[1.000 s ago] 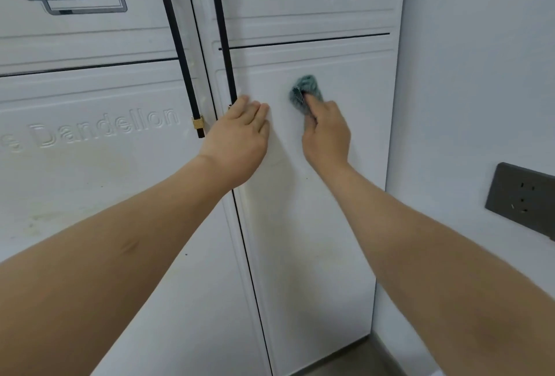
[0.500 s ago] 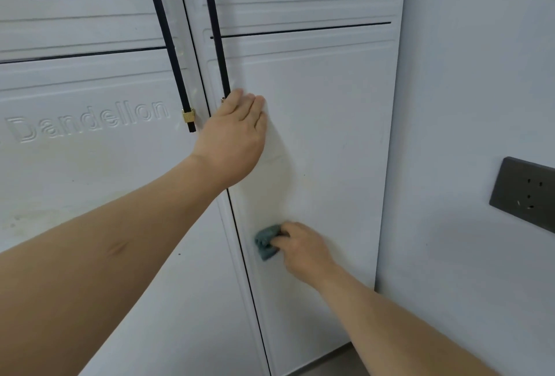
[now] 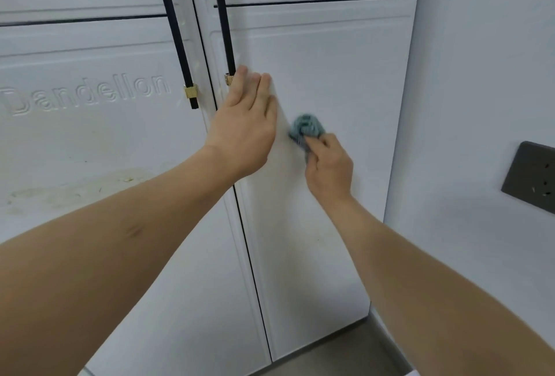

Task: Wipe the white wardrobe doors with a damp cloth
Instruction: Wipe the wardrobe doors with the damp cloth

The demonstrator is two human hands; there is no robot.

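Note:
Two white wardrobe doors fill the view. The right door [image 3: 345, 81] has a plain lower panel. My left hand [image 3: 244, 123] lies flat on that door's left edge, fingers straight, just below the black handle [image 3: 222, 24]. My right hand [image 3: 329, 166] grips a bunched blue-green cloth [image 3: 306, 127] and presses it to the panel, just right of my left hand. The left door [image 3: 90, 141] carries raised lettering and a yellowish stain low down.
A second black handle with a gold end [image 3: 177, 45] runs down the left door. To the right stands a white wall [image 3: 486, 75] with a dark grey socket plate [image 3: 530, 175]. A strip of grey floor [image 3: 345, 354] shows below the doors.
My right hand swept the cloth down the right door to its lower part, then back up to beside my left hand. The left hand stayed flat on the door.

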